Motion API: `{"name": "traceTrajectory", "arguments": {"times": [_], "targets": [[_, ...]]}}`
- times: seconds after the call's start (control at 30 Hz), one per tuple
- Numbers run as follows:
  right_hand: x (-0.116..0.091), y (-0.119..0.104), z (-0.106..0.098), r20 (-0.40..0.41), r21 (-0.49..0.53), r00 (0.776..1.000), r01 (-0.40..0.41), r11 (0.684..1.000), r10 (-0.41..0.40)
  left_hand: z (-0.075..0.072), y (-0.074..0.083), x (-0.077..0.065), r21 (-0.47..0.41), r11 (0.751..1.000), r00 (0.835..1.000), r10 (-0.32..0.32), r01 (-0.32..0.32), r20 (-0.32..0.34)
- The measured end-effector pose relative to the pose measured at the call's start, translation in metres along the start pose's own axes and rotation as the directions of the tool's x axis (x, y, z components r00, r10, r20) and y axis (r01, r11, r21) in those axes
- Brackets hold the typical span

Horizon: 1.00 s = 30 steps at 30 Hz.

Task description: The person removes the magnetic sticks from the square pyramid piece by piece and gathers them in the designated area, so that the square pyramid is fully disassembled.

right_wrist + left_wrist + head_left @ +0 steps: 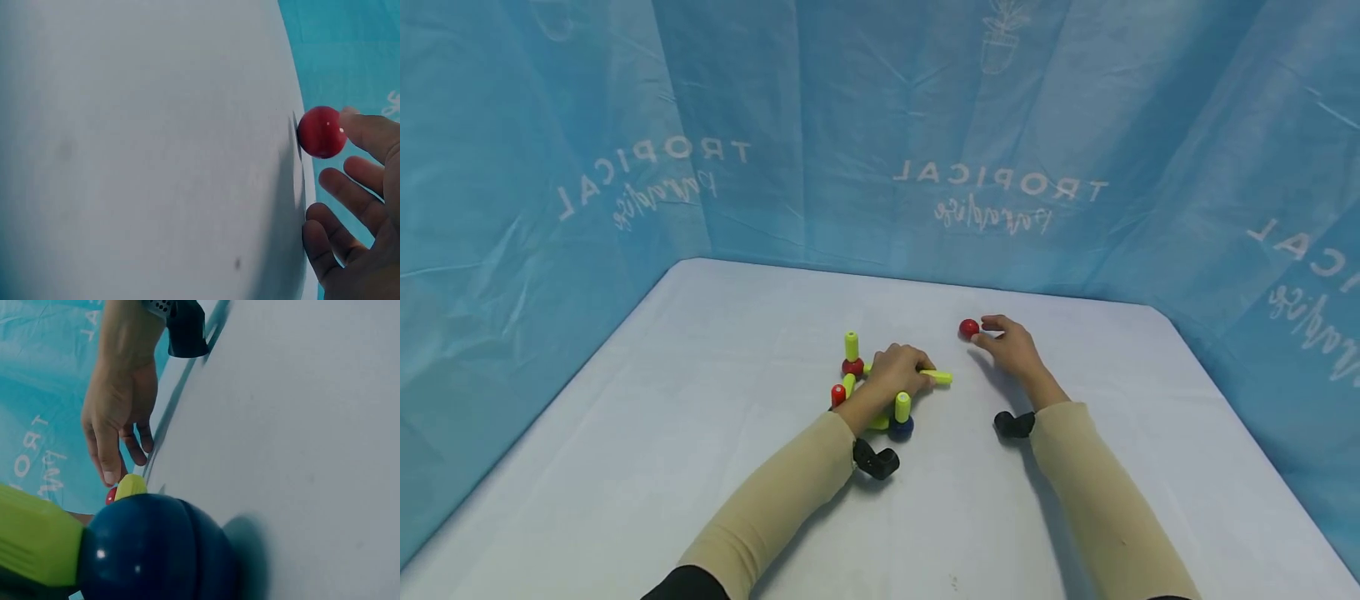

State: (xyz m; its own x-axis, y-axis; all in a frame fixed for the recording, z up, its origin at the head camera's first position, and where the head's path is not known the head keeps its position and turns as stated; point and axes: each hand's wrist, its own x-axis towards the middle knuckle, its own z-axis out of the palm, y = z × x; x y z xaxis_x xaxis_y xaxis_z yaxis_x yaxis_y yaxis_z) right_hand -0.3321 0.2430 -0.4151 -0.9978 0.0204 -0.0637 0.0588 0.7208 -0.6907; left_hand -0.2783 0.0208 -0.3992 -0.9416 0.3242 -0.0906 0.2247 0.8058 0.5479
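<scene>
My left hand point(897, 371) reaches over a structure of plastic rods and balls and grips a yellow rod point(942, 378) whose end sticks out past the fingers. Around that hand are a red ball point(852, 367) with an upright yellow rod point(852, 346), a red-tipped piece point(838, 394), and a dark blue ball point(901, 429) carrying another upright rod. The blue ball point(156, 550) fills the bottom of the left wrist view. Farther right, my right hand point(1013, 348) has its fingers spread beside a loose red ball point(322, 132), with one fingertip right at its surface.
A white table point(700, 500) lies under everything. Blue curtains point(865, 100) printed with white lettering hang behind and along both sides. Black camera mounts point(876, 460) stick out from both wrists, low over the table.
</scene>
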Motion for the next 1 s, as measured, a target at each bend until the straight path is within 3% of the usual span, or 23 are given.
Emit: {"name": "traceTrajectory", "arguments": {"times": [0.2,0.33,0.43,0.63,0.9,1.0], "targets": [[-0.005,-0.001,-0.004,-0.057,0.015,0.998,0.004,1.000,-0.004,-0.013,0.007,-0.006,-0.196,0.980,0.997,-0.043,0.030,-0.065],[-0.013,-0.007,-0.004,-0.119,-0.011,0.990,0.069,0.998,-0.070,-0.034,0.017,-0.018,-0.339,0.940,0.986,-0.021,-0.037,-0.165],[-0.021,-0.015,0.001,-0.156,-0.024,0.980,0.121,0.992,-0.124,-0.050,0.021,-0.027,-0.377,0.922,0.978,0.007,-0.086,-0.208],[-0.035,-0.037,0.022,-0.145,-0.038,0.959,0.242,0.969,-0.245,-0.073,0.009,-0.037,-0.315,0.945,0.979,0.024,-0.088,-0.203],[-0.048,-0.067,0.053,0.032,-0.050,0.936,0.352,0.935,-0.351,-0.093,-0.039,-0.036,-0.162,0.987,0.992,-0.030,0.010,-0.120],[-0.049,-0.074,0.064,0.095,-0.085,0.929,0.364,0.927,-0.356,-0.096,-0.055,-0.035,-0.105,0.994,0.997,-0.021,0.014,-0.069]]}}
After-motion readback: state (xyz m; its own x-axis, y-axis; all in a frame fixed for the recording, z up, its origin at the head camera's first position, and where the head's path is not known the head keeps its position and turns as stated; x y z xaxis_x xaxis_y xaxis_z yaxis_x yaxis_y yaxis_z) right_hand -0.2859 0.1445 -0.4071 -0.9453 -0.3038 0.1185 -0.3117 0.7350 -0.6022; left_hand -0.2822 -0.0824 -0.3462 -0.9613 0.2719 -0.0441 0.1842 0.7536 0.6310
